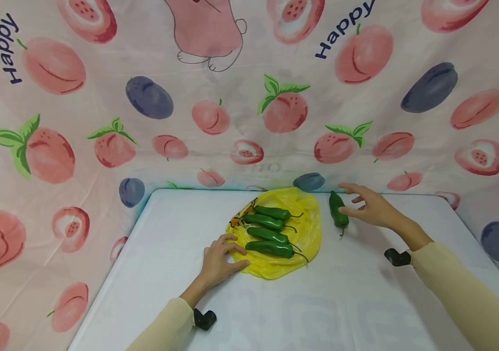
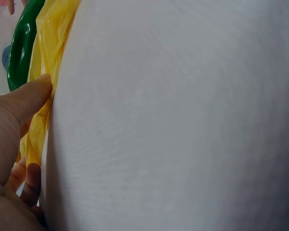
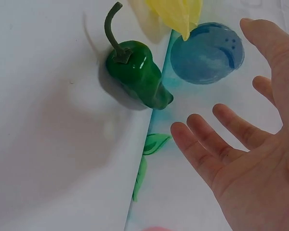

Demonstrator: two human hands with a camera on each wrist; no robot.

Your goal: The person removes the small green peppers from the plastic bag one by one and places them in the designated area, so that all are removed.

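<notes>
Several green chili peppers (image 1: 269, 249) lie side by side on a crumpled yellow plastic bag (image 1: 308, 243), stems toward the right. My left hand (image 1: 220, 261) rests at the bag's left edge, thumb and fingers spread. The left wrist view shows the thumb touching the yellow plastic (image 2: 50, 38) beside a green pepper (image 2: 23, 45). To the right of the bag, a single green pepper (image 1: 337, 209) lies on the table. Beside it hovers my right hand (image 1: 374, 207), fingers apart and holding nothing; the right wrist view shows a gap between the hand (image 3: 250, 168) and the pepper (image 3: 137, 72).
A white-covered table (image 1: 346, 302) bears everything. Behind it hangs a pale cloth (image 1: 240, 87) printed with peaches and plums, meeting the table's back edge near the single pepper. Black wrist devices (image 1: 205, 319) sit at both sleeve cuffs.
</notes>
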